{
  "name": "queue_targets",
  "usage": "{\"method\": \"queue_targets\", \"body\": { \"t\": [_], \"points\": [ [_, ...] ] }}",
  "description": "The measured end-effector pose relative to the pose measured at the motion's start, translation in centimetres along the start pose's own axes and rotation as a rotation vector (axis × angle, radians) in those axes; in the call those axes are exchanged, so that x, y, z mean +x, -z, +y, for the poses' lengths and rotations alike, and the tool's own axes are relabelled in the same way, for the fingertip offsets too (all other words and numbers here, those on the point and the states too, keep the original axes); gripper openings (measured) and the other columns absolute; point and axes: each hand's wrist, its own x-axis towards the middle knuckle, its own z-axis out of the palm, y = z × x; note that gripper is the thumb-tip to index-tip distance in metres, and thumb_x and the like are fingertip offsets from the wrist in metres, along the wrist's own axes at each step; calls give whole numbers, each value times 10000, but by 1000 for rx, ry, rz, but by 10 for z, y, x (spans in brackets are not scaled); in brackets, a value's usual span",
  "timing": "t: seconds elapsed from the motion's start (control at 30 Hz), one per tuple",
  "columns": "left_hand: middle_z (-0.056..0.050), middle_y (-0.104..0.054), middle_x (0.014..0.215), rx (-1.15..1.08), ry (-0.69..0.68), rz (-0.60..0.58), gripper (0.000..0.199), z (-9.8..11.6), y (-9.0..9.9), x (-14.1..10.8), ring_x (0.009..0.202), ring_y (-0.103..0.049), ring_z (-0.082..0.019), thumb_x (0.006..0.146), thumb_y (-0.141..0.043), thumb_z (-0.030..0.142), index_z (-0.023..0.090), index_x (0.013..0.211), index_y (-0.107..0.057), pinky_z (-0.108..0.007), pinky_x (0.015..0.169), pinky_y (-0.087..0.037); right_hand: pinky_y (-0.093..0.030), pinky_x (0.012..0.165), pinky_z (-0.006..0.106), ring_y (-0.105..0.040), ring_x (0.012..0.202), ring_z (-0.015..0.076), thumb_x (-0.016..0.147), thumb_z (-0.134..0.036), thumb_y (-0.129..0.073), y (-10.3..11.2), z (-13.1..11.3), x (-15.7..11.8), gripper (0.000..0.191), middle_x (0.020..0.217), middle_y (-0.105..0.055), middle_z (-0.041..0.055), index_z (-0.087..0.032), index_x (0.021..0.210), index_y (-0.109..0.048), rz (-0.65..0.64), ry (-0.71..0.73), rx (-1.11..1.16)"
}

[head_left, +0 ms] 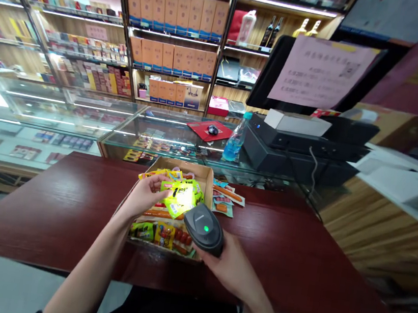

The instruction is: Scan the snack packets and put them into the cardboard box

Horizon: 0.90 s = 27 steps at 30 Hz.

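L hand (144, 197) pinches yellow-green pkt (180, 194) over box (208, 190); R hand (232, 263) wraps scanner (204, 229) by box's near-R corner. Prob. best: pkt flat, squared to scanner.

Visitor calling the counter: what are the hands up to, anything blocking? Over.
Left hand holding shiny yellow-green plastic packet. Right hand gripping dark-grey handheld scanner, aimed packetward. Open brown cardboard box beneath; nothing visible between.

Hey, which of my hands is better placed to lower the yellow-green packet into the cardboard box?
Probably your left hand: it holds the yellow-green packet over the cardboard box, while your right hand is occupied gripping the dark scanner.
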Motion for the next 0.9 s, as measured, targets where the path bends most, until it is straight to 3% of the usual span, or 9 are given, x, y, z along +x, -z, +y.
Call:
{"method": "queue_targets", "body": {
  "t": [0.17, 0.33, 0.43, 0.57, 0.7, 0.9],
  "points": [
    [-89, -725, 954, 43, -11, -21, 402, 0, 3, 0, 862, -687, -209, 664, -742, 351, 144, 990, -630, -323, 773, -546, -511, 869, 346, -664, 963, 226, 772, -295, -667, 0, 1, 0, 327, 1062, -716, 59, -190, 1081, -650, -11, 5, 15],
    [-86, -706, 1038, 340, -132, 205, 359, 2, 5, 0, 968, -655, -222, 691, -708, 374, 184, 990, -647, -328, 801, -520, -510, 877, 338, -663, 973, 225, 766, -295, -675, 4, 8, -2, 338, 1073, -714, 57, -195, 1089, -650, 14, 4, 10],
    [-65, -706, 1021, 505, -179, 210, 314, 11, -9, 1, 945, -648, -220, 723, -675, 379, 203, 982, -658, -341, 815, -506, -514, 868, 334, -666, 964, 225, 776, -305, -664, 12, 12, -5, 338, 1075, -713, 58, -200, 1097, -645, 56, 2, 8],
    [-60, -698, 1038, 694, -253, 47, 278, 26, -45, 6, 973, -631, -241, 739, -662, 337, 221, 991, -659, -376, 869, -481, -521, 850, 344, -670, 950, 241, 784, -351, -650, 30, 21, -15, 333, 1043, -720, 74, -190, 1076, -650, 166, -39, -20],
    [-85, -681, 1081, 889, -378, -176, 295, 33, -88, 18, 1077, -588, -273, 745, -656, 295, 212, 1028, -656, -389, 947, -436, -534, 760, 337, -692, 818, 251, 781, -405, -650, 51, 38, -35, 336, 775, -733, 71, -175, 1025, -670, 284, -148, -85],
    [-130, -693, 1045, 1184, -383, -582, 310, 16, -157, 53, 1009, -627, -293, 767, -608, 271, 179, 1055, -676, -377, 890, -463, -520, 631, 310, -679, 649, 229, 785, -450, -635, 70, 58, -67, 369, 634, -696, 48, -162, 1012, -677, 393, -236, -126]
  ]
}}
